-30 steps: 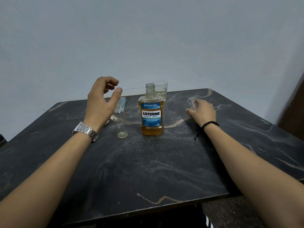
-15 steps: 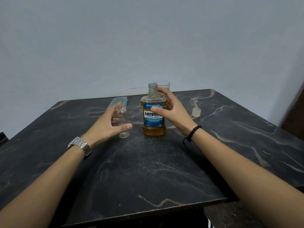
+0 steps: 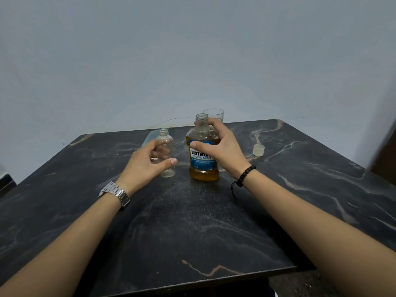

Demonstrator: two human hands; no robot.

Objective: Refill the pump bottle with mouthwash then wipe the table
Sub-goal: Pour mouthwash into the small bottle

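A small clear empty pump bottle point(image 3: 165, 139) without its pump stands upright on the dark marble table point(image 3: 192, 228). My left hand point(image 3: 147, 165) wraps around its middle, thumb in front and fingers behind. Right of it stands the open mouthwash bottle point(image 3: 203, 170), amber liquid with a blue label. My right hand point(image 3: 222, 148) grips its upper body, thumb on the label and fingers around the far side.
A pale bottle cap point(image 3: 258, 150) lies on the table right of the mouthwash. A clear glass point(image 3: 214, 114) stands behind the mouthwash bottle. A light blue cloth point(image 3: 150, 137) lies behind the small bottle. A thin wire runs along the wall.
My right hand left the cap on the table, moved left and closed on the mouthwash bottle. My left hand came down and closed around the small bottle.
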